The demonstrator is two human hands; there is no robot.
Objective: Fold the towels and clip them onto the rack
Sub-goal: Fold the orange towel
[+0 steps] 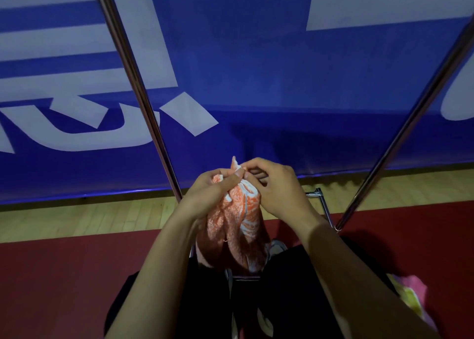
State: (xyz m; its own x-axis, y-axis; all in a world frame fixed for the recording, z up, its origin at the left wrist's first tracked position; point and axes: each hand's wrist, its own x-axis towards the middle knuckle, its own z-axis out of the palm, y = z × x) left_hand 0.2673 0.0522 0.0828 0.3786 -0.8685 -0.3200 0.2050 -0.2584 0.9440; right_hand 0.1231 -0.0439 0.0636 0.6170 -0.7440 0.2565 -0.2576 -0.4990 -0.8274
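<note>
An orange-and-white patterned towel (239, 220) hangs bunched in front of me, held up at its top edge. My left hand (213, 192) grips the gathered upper part of the towel. My right hand (274, 184) pinches a corner of the same towel close beside the left hand's fingers. The rack shows as two shiny metal poles: one slants up on the left (133, 82), the other on the right (410, 123). A low metal bar of the rack's base (322, 200) sits behind my right hand. No clip can be made out.
A blue banner with large white letters (256, 69) hangs behind the rack. Below lie a strip of wooden floor (77, 215) and dark red flooring (51, 287). A pink and yellow cloth (413, 295) lies at the lower right. My dark-clothed legs fill the bottom centre.
</note>
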